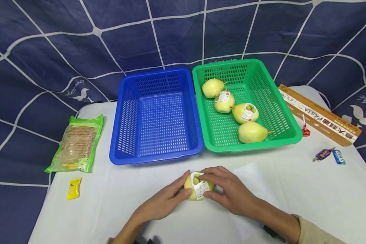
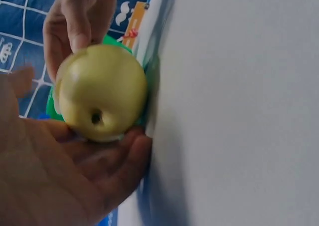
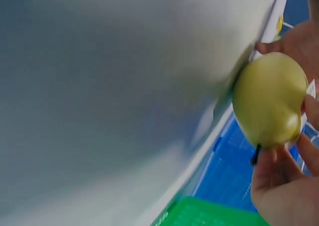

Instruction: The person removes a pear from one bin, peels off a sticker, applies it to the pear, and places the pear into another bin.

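Fingers [image 1: 183, 192] of the left hand [image 1: 163, 205] and right hand [image 1: 231, 195] are curling round a labelled pear [image 1: 198, 189] on the counter [image 1: 292, 196] before the blue basket [image 1: 157, 115], likely firm, smooth, bruisable, best cradled at its broad sides.

Staged tabletop set: cloth backdrop [image 1: 48, 51] behind white table [image 1: 125, 203]

White table [image 1: 292, 203], navy grid-patterned backdrop [image 1: 48, 51]
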Demonstrator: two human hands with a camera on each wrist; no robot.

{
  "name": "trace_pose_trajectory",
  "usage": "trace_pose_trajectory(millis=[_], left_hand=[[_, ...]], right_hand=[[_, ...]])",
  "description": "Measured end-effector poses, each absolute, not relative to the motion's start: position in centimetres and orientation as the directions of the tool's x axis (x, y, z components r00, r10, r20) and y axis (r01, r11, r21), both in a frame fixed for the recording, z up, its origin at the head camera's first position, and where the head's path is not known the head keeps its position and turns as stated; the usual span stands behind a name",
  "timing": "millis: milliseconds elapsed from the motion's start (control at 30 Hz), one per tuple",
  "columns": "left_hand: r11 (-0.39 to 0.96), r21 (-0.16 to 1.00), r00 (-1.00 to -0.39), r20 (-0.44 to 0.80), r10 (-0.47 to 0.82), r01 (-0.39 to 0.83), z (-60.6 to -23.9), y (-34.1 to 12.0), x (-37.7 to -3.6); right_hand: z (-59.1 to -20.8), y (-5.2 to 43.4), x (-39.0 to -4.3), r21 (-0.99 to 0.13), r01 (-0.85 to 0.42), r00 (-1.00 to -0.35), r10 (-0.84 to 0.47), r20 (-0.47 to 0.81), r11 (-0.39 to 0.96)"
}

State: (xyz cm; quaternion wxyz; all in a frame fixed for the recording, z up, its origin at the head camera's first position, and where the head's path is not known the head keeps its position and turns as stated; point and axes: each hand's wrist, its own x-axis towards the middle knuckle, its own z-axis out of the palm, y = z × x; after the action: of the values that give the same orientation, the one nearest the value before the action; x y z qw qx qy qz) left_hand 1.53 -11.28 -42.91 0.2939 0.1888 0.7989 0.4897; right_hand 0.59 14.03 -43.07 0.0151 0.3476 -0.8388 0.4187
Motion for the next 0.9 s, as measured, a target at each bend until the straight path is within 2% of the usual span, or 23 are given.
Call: trace_pose_trajectory(millis=[67,200,333,567,767,900], left_hand=[[0.46,0.888,-0.764,-0.28,0.581,0.024,-42.8,-11.0,1.7],[0.519,0.849,-0.831,-0.219,0.512,0.096,-42.8,-10.0,2.1],[0.588,0.795,-0.872,-0.172,0.458,0.152,-42.9,-9.4,2.4],[0.527,0.837,-0.896,-0.116,0.429,0.144,-43.2,-9.2,2.2],[0.505,0.826,-0.904,0.011,0.428,0.249,-43.5,-9.2,2.4],[0.537,0.801,-0.901,0.006,0.434,0.264,-43.5,-9.2,2.2]], right_hand=[[-43.2,13.9,0.8,-0.694,-0.583,-0.772,-0.555,0.311,0.422],[-43.4,13.8,1.1,-0.704,-0.559,-0.791,-0.536,0.294,0.439],[-43.6,14.0,1.0,-0.742,-0.536,-0.79,-0.548,0.274,0.402],[-43.9,14.7,0.1,-0.811,-0.491,-0.785,-0.567,0.252,0.319],[-43.9,14.9,-0.3,-0.838,-0.454,-0.782,-0.586,0.213,0.302],[-43.9,15.0,-0.6,-0.928,-0.28,-0.806,-0.586,0.089,0.245]])
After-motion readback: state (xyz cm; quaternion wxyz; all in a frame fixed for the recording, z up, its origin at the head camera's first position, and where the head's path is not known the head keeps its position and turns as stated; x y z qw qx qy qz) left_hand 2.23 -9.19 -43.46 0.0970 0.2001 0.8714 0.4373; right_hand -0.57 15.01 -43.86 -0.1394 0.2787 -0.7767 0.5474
